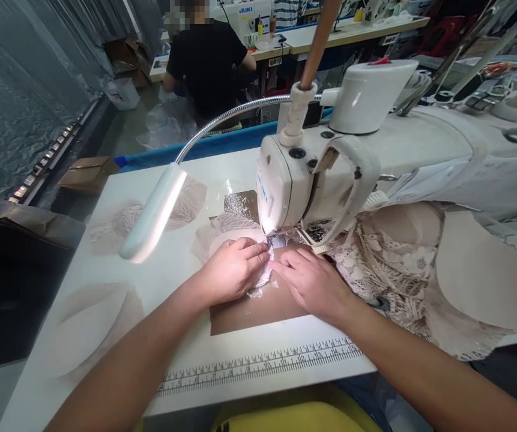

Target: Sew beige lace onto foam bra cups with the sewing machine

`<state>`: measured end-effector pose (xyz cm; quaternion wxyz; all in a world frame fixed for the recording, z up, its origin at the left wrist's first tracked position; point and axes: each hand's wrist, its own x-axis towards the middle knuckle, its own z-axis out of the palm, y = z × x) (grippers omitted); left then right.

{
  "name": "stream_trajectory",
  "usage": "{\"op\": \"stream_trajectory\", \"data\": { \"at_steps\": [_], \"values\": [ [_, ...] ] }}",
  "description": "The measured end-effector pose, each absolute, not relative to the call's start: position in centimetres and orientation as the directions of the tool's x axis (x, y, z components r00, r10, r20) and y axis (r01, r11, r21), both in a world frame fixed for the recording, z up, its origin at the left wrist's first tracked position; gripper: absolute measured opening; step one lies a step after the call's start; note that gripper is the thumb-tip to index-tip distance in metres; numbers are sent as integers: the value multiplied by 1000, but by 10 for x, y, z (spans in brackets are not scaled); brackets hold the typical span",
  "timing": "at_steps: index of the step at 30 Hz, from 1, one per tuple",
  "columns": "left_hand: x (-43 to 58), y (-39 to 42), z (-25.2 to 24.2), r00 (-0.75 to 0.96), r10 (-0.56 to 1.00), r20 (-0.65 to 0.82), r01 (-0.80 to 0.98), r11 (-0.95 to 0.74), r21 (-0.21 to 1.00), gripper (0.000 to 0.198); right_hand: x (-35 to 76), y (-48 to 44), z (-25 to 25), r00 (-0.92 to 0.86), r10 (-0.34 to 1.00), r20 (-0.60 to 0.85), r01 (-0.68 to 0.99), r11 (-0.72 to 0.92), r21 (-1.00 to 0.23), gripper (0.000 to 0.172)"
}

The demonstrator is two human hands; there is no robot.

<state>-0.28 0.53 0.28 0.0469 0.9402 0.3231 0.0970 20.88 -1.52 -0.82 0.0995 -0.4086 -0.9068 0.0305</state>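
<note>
A white sewing machine (280,180) stands over the table, its needle area just beyond my hands. Beneath it lies a pale pink fabric piece (229,238) with lace edging, shaped like a bra cup. My left hand (236,267) is closed on the fabric's near right part, fingers bent together and pressing it down. On the other side, my right hand (310,279) has curled fingers, with thumb and forefinger at the fabric's lace edge. Both hands rest over a brown sheet (240,315) on the tabletop. The needle tip is hard to make out.
A gooseneck lamp (154,213) arches over the left side. Sheer cup pieces (89,330) lie at left. Beige lace garments (388,264) are heaped at right. A printed ruler (258,366) runs along the front edge. Ahead, a person in black (206,60) sits at another machine.
</note>
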Motion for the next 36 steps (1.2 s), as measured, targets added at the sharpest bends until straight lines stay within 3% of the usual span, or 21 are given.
{"op": "stream_trajectory", "data": {
  "at_steps": [12,22,28,36],
  "values": [
    [7,2,11,677,731,89,721,-682,123,39,201,-10,-4,-516,842,158,848,528,-49,31],
    [-8,-7,17,780,606,157,559,-787,260,32,210,-12,-12,-532,790,305,764,603,-228,35],
    [-9,-9,17,790,597,138,555,-792,253,23,210,-14,-9,-525,778,345,747,615,-251,31],
    [-2,-5,10,742,642,193,571,-756,319,31,201,-14,-8,-586,749,309,720,656,-224,17]
  ]
}}
